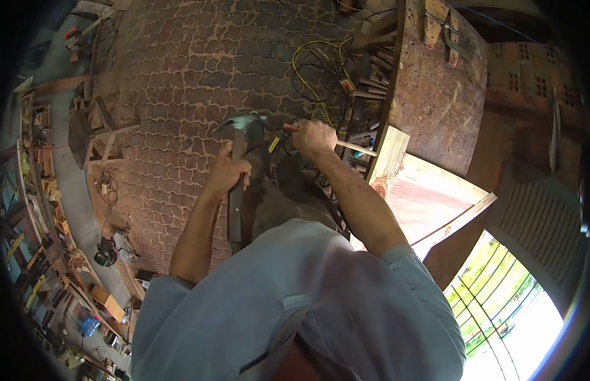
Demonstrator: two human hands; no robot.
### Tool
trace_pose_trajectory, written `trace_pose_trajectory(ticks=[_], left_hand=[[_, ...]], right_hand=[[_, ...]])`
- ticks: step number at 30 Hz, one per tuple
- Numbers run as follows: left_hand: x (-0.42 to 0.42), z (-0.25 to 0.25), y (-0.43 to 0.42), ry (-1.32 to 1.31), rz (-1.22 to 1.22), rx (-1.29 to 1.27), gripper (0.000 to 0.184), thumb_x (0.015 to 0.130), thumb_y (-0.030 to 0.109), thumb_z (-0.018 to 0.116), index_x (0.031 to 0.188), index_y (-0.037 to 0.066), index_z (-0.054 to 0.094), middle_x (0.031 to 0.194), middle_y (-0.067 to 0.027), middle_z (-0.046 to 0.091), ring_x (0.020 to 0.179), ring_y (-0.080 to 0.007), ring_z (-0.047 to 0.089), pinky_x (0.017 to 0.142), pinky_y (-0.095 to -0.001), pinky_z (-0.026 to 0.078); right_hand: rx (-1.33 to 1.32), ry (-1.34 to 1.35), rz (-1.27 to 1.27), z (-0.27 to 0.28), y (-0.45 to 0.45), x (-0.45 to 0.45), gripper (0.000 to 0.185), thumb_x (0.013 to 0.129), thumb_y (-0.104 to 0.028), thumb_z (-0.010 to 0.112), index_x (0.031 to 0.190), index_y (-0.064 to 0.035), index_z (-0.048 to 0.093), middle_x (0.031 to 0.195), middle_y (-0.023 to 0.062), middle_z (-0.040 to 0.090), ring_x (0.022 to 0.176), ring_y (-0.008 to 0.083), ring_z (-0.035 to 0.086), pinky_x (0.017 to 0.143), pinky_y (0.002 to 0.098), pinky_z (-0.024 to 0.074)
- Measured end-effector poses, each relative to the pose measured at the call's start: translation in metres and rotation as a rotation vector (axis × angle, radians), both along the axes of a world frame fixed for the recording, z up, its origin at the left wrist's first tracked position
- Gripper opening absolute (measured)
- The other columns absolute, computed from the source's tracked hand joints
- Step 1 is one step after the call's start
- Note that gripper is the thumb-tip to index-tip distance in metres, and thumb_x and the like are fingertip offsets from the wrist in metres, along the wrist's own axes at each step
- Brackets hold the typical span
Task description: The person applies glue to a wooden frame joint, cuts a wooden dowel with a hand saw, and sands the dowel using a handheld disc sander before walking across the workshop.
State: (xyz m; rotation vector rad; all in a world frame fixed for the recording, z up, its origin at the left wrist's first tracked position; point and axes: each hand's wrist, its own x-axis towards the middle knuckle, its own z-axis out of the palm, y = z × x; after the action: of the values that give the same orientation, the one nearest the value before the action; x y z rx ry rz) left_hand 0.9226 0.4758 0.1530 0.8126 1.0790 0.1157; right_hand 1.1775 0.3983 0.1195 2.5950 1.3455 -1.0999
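My left hand (226, 173) is closed around the handle of a claw hammer (240, 141). The hammer's metal head points away from me, over the paved floor. To the right, my right hand (315, 138) is closed in a fist around a thin stick. A reddish end (290, 127) pokes out on the fist's left side, and a pale rod (356, 148) extends from its right side toward the workbench. Whether these are one piece I cannot tell, as the fist hides the middle. A small yellow object (273, 145) shows between my hands, lower down.
On the right stands a worn wooden workbench (435, 95) with a clamp-like fitting (444, 32). A pale wooden frame or panel (435, 190) leans out beside it. A yellow cable (298, 70) lies on the brick paving (181, 76). Cluttered shelves (60, 241) line the left.
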Motion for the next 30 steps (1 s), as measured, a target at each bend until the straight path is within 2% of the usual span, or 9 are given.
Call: trace_pose_trajectory(ticks=[3, 4, 7, 11, 18, 21, 24, 27, 30], left_hand=[[0.014, 0.004, -0.007, 0.037, 0.097, 0.019, 0.054, 0.085, -0.005, 0.064, 0.135, 0.002, 0.044, 0.071, -0.0095, 0.064, 0.048, -0.0195, 0.062, 0.042, -0.0328, 0.049], [0.024, 0.016, -0.007, 0.060, -0.137, -0.009, 0.058, 0.085, -0.006, 0.064, 0.140, 0.001, 0.043, 0.069, -0.0092, 0.064, 0.048, -0.0187, 0.062, 0.042, -0.0330, 0.050], [0.013, 0.011, -0.001, 0.044, -0.110, -0.033, 0.072, 0.085, -0.006, 0.064, 0.151, 0.001, 0.037, 0.065, -0.0080, 0.062, 0.048, -0.0178, 0.061, 0.043, -0.0323, 0.050], [0.019, 0.012, -0.010, 0.085, -0.123, 0.018, 0.069, 0.085, -0.007, 0.064, 0.150, 0.001, 0.040, 0.066, -0.0071, 0.062, 0.049, -0.0176, 0.061, 0.044, -0.0319, 0.050], [0.008, 0.037, 0.026, 0.181, -0.304, 0.078, 0.051, 0.084, -0.004, 0.063, 0.133, 0.005, 0.054, 0.067, -0.0063, 0.061, 0.051, -0.0177, 0.061, 0.045, -0.0344, 0.050], [-0.029, -0.001, 0.043, 0.335, -0.421, 0.185, 0.048, 0.083, -0.003, 0.061, 0.128, 0.005, 0.047, 0.067, -0.0114, 0.063, 0.049, -0.0229, 0.062, 0.045, -0.0399, 0.053], [-0.053, -0.016, 0.064, 0.438, -0.568, 0.099, 0.038, 0.080, -0.002, 0.063, 0.116, 0.005, 0.050, 0.066, -0.0128, 0.063, 0.050, -0.0255, 0.062, 0.045, -0.0415, 0.052], [-0.073, -0.039, 0.091, 0.457, -0.686, -0.036, 0.030, 0.081, -0.001, 0.065, 0.107, 0.006, 0.051, 0.065, -0.0140, 0.062, 0.049, -0.0266, 0.062, 0.044, -0.0415, 0.051], [-0.049, -0.025, 0.102, 0.481, -0.737, 0.014, 0.026, 0.080, -0.001, 0.066, 0.103, 0.004, 0.054, 0.067, -0.0117, 0.063, 0.053, -0.0251, 0.063, 0.048, -0.0400, 0.052]], right_hand=[[-0.008, 0.023, -0.028, -0.001, 0.000, -0.002, 0.028, 0.093, -0.034, 0.062, 0.110, -0.0204, 0.080, 0.105, 0.0153, 0.078, 0.103, 0.0353, 0.075, 0.089, 0.0475, 0.0595], [-0.010, 0.031, -0.040, 0.001, -0.001, 0.000, 0.029, 0.093, -0.034, 0.062, 0.110, -0.0194, 0.080, 0.105, 0.0159, 0.078, 0.103, 0.0352, 0.075, 0.090, 0.0474, 0.0595], [0.001, 0.015, -0.012, 0.003, 0.000, 0.003, 0.029, 0.093, -0.036, 0.063, 0.110, -0.0181, 0.080, 0.105, 0.0143, 0.079, 0.100, 0.0345, 0.076, 0.086, 0.0461, 0.0610], [-0.024, 0.029, 0.025, -0.003, -0.001, 0.005, 0.031, 0.092, -0.038, 0.066, 0.109, -0.0166, 0.080, 0.104, 0.0138, 0.079, 0.100, 0.0344, 0.076, 0.086, 0.0468, 0.0610], [0.298, 0.009, -0.080, -0.012, -0.024, -0.001, 0.027, 0.085, -0.035, 0.072, 0.095, -0.0102, 0.076, 0.099, 0.0159, 0.077, 0.098, 0.0353, 0.074, 0.086, 0.0487, 0.0572], [0.427, -0.067, -0.090, -0.002, -0.044, -0.008, 0.029, 0.084, -0.035, 0.073, 0.099, -0.0098, 0.074, 0.104, 0.0138, 0.073, 0.106, 0.0318, 0.069, 0.093, 0.0465, 0.0482], [0.539, -0.181, -0.113, -0.013, -0.059, -0.016, 0.029, 0.085, -0.035, 0.073, 0.100, -0.0110, 0.073, 0.104, 0.0117, 0.073, 0.108, 0.0297, 0.068, 0.095, 0.0441, 0.0459], [0.456, -0.146, -0.157, -0.008, -0.057, -0.015, 0.029, 0.085, -0.036, 0.073, 0.101, -0.0122, 0.074, 0.106, 0.0099, 0.074, 0.110, 0.0270, 0.067, 0.096, 0.0424, 0.0443], [0.342, -0.127, -0.165, 0.003, -0.053, -0.015, 0.030, 0.085, -0.036, 0.073, 0.103, -0.0125, 0.075, 0.108, 0.0092, 0.075, 0.109, 0.0255, 0.069, 0.095, 0.0417, 0.0449]])
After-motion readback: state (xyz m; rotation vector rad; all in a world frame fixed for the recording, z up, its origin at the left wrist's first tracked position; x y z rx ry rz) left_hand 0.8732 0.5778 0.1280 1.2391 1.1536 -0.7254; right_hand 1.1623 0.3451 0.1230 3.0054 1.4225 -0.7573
